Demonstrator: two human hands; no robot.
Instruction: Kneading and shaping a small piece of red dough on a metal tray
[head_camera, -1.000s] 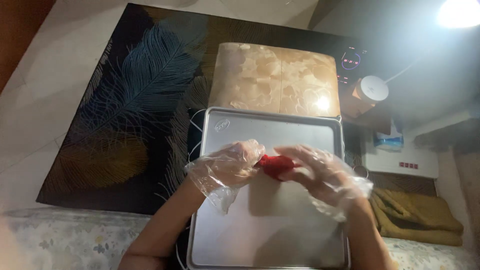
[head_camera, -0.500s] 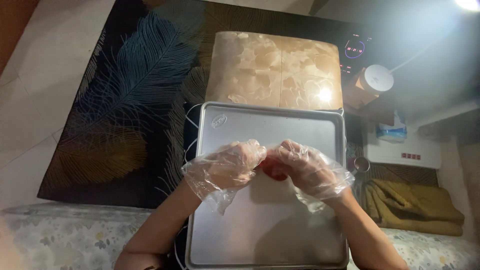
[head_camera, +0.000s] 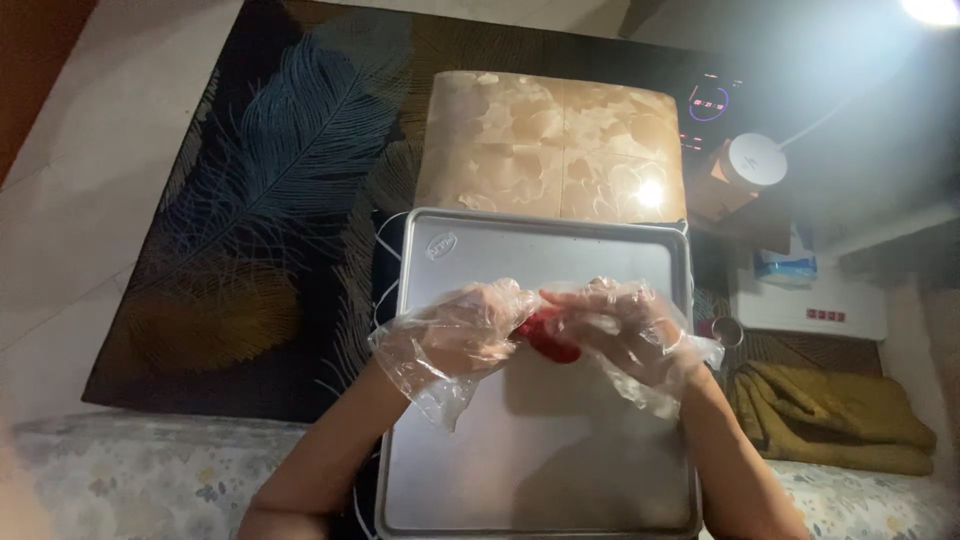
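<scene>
Over the tray (head_camera: 480, 250), left hand (head_camera: 462, 335) and right hand (head_camera: 625, 330) pinch a half-hidden red lump (head_camera: 548, 335)

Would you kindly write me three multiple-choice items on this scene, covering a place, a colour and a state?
1. Where are both hands?
A. over the metal tray
B. over the feather rug
C. over the folded cloth

2. What colour is the small lump between the hands?
A. green
B. red
C. white

3. What covers the hands?
A. nothing
B. thick wool mitts
C. clear plastic gloves

Answers: 1 A, the left hand and right hand are above the metal tray. 2 B, the lump shows red. 3 C, crinkled clear film wraps both.
</scene>
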